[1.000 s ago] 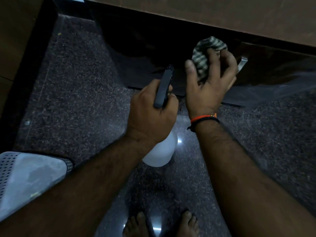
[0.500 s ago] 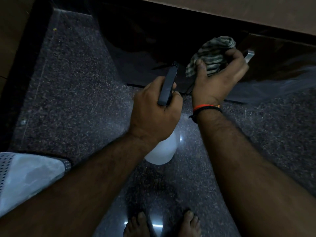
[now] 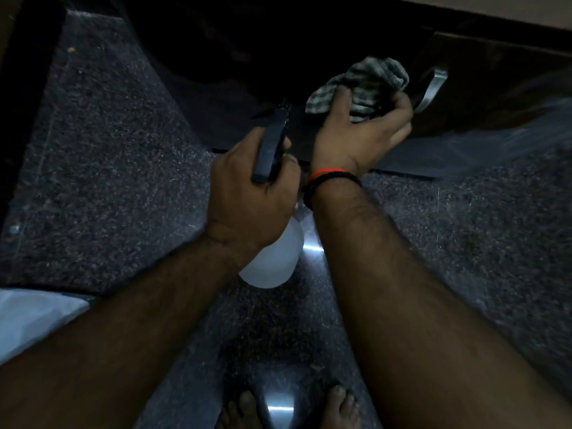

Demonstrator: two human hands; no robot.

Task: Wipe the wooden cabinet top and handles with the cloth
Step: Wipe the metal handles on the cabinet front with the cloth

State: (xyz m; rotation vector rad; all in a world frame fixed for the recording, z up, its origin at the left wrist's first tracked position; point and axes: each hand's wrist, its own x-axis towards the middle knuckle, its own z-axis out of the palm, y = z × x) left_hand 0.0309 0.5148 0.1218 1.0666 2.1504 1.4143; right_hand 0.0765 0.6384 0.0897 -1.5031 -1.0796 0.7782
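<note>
Right hand (image 3: 360, 136) grips the checked cloth (image 3: 362, 85), bunched just left of the metal handle (image 3: 431, 88) on the dark cabinet front (image 3: 495, 88). Left hand (image 3: 250, 193) is closed around a white spray bottle (image 3: 272, 258) above the speckled floor (image 3: 108, 181).

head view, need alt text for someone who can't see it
Seen from above, the right hand presses a checked cloth beside a metal cabinet handle, while the left hand grips a white spray bottle over dark speckled floor.
</note>
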